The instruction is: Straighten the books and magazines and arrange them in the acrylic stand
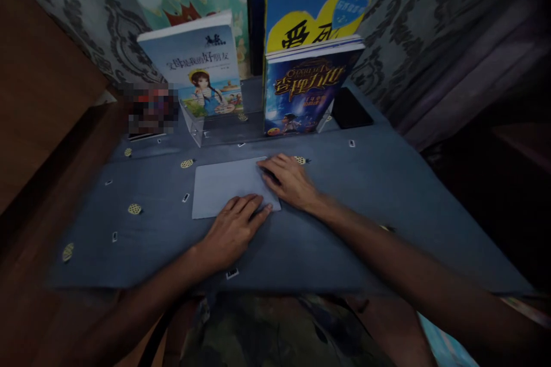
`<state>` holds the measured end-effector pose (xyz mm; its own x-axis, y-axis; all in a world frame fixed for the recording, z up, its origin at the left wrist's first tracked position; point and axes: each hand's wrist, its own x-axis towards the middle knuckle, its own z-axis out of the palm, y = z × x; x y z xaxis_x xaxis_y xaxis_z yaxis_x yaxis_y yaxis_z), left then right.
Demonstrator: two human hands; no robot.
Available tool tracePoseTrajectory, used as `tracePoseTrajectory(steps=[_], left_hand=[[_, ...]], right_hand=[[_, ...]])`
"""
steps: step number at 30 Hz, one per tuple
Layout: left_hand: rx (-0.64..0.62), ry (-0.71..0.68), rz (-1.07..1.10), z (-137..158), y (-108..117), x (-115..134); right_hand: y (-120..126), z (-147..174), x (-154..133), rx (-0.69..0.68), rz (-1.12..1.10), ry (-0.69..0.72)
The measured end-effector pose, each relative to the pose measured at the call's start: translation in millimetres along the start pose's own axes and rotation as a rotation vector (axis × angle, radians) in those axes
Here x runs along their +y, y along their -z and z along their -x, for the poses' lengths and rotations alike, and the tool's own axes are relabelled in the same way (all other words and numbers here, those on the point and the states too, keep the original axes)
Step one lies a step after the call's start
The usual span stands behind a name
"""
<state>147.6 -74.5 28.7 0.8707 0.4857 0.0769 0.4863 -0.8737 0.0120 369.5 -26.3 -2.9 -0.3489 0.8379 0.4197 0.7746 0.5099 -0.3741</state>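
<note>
A plain pale rectangular sheet, which looks like paper or thin card [224,186], lies flat on the cloth-covered table [155,264] in front of me. My left hand [236,226] rests on its lower edge, fingers extended over the surface and the thumb pointing towards the lower right corner. At the right end, my right hand [290,180] lies with its fingertips on the upper right corner, the fingers a little bent and apart from the thumb. Neither hand is closed around the sheet. Its right edge is partly hidden by my right hand.
Behind the sheet, a clear stand [196,129] holds upright books, among them a light blue one [206,69] and a dark blue one [301,89]. A flat black object [350,108] lies at the back right. A blurred-out item [150,109] sits at the back left.
</note>
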Motion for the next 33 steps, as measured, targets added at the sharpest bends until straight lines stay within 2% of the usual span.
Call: tracePoseTrajectory(steps=[5,9,11,14,18,20,24,28,33], left_hand=[[0.025,0.109,-0.064,46,-1,-9],[0.072,0.301,-0.111,88,-3,-21],[0.086,0.381,-0.135,102,-5,-24],[0.104,0.432,-0.140,110,-6,-25],[0.121,0.437,-0.130,108,-7,-22],[0.130,0.433,-0.129,106,-6,-21],[0.142,0.425,-0.144,106,-6,-22],[0.157,0.415,-0.141,106,-7,-21],[0.155,0.355,-0.123,106,-6,-18]], right_hand=[[2,-1,-1,-0.034,0.061,0.018],[3,-2,3,-0.061,0.038,-0.006],[3,-1,-4,-0.069,0.025,-0.020],[-4,6,-38,-0.108,-0.014,0.037],[-21,22,-100,-0.291,-0.113,0.268],[-26,30,-114,-0.337,-0.111,0.287],[-19,50,-97,-0.337,-0.057,0.232],[-3,73,-70,-0.258,-0.012,0.170],[0,84,-66,-0.201,0.018,0.147]])
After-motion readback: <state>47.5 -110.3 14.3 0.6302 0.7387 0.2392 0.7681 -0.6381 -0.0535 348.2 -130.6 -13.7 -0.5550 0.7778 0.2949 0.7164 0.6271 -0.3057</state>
